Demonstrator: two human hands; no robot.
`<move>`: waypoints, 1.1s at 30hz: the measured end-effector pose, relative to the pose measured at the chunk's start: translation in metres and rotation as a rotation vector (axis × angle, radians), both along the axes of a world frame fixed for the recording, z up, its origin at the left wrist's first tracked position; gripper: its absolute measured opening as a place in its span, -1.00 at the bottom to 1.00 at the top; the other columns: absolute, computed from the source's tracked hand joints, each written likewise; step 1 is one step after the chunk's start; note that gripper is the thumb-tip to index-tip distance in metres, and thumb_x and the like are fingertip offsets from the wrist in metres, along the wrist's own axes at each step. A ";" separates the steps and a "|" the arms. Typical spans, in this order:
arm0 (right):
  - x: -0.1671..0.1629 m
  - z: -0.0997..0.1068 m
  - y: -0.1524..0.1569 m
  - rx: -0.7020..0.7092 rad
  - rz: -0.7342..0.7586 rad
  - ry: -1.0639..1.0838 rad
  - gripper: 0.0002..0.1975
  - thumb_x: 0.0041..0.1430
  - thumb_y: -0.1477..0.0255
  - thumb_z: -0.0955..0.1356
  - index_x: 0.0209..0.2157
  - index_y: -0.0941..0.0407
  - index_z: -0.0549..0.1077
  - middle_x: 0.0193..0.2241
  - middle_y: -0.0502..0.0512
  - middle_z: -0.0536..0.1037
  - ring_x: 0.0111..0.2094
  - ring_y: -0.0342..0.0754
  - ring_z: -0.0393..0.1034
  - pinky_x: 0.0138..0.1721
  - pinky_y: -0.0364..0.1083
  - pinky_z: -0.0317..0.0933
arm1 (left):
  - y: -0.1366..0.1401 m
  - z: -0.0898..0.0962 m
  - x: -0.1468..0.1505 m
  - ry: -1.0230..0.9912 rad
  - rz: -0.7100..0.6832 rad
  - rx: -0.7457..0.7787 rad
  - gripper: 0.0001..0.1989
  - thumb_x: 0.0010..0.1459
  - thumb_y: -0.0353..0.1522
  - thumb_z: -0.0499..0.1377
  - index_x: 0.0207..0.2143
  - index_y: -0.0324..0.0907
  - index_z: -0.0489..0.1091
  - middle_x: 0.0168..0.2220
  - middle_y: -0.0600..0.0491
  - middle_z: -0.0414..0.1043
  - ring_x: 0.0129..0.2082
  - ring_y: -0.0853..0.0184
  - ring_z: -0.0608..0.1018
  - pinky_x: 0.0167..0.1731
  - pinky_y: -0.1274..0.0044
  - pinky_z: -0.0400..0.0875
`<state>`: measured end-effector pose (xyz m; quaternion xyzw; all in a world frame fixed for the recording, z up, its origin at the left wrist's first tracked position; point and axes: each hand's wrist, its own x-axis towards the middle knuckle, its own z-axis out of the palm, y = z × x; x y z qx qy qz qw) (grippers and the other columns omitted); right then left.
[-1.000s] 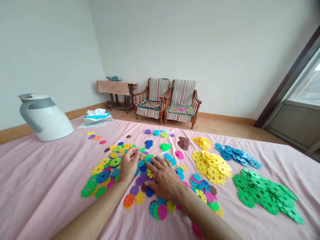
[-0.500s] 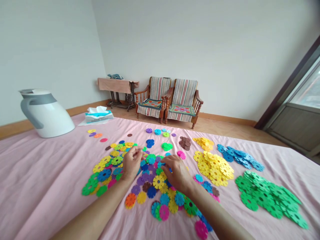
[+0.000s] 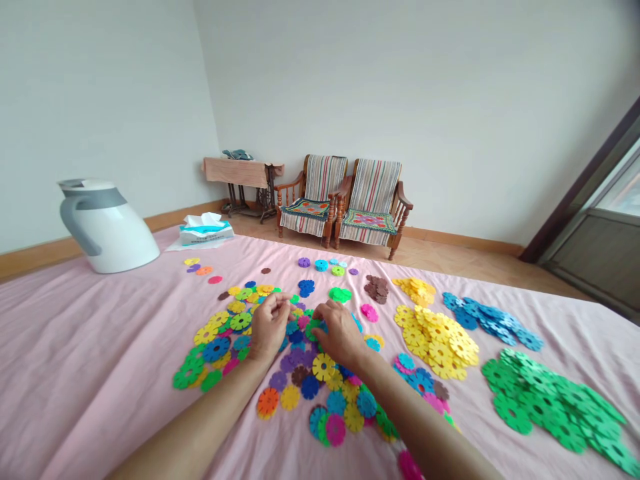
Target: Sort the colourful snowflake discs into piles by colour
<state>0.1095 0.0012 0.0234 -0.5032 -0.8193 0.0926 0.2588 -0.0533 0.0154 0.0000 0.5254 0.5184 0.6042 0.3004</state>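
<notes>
My left hand (image 3: 269, 327) hovers over the left middle of a mixed heap of notched plastic flower discs. Its fingertips are drawn together in a pinch, and whatever lies between them is too small to make out. To its right, my right hand (image 3: 341, 335) reaches palm down over the heap with curved fingers. Its thumb stands apart from the fingers, close to a green disc (image 3: 313, 329). Below the hands lie a yellow disc (image 3: 323, 367), a dark blue disc (image 3: 310, 387) and an orange disc (image 3: 267, 403). My right hand and forearm hide part of the heap.
Sorted piles of yellow discs (image 3: 440, 341), green discs (image 3: 555, 400), blue discs (image 3: 493, 320) and brown discs (image 3: 377, 289) lie on the right. A white jug (image 3: 123, 233) and a tissue box (image 3: 206, 233) stand at left on the pink cloth (image 3: 100, 347). Two wooden chairs (image 3: 373, 200) stand beyond.
The whole view has shifted slightly, so things sit farther right. My right hand has moved a little left, closer to my left hand, which keeps its pinch.
</notes>
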 end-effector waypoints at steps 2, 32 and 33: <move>0.009 0.001 -0.008 -0.011 -0.008 0.037 -0.93 0.06 0.53 0.32 -0.36 0.14 0.43 -0.40 0.05 0.49 -0.31 -0.08 0.35 -0.26 -0.13 0.20 | 0.000 0.000 0.000 0.002 -0.002 0.000 -0.81 0.03 -0.27 0.13 -0.35 -0.22 0.37 -0.51 0.07 0.47 -0.59 0.35 0.51 -0.54 0.56 0.41; 0.326 -0.011 -0.106 0.009 -1.442 -0.016 -0.61 0.01 0.21 0.21 -0.26 0.06 0.55 -0.30 0.43 0.54 -0.27 0.43 0.40 -0.40 0.20 0.09 | 0.009 -0.004 -0.001 0.016 -0.025 -0.037 -0.75 -0.03 -0.25 0.15 -0.33 -0.22 0.39 -0.53 0.10 0.44 -0.59 0.37 0.49 -0.56 0.59 0.38; 0.319 -0.009 -0.102 0.069 -1.397 0.009 -0.60 0.03 0.22 0.20 -0.24 0.07 0.55 -0.28 0.43 0.54 -0.26 0.41 0.40 -0.39 0.19 0.10 | 0.009 -0.004 -0.001 0.018 -0.025 -0.034 -0.75 -0.03 -0.24 0.15 -0.33 -0.22 0.39 -0.54 0.10 0.44 -0.59 0.37 0.49 -0.56 0.59 0.38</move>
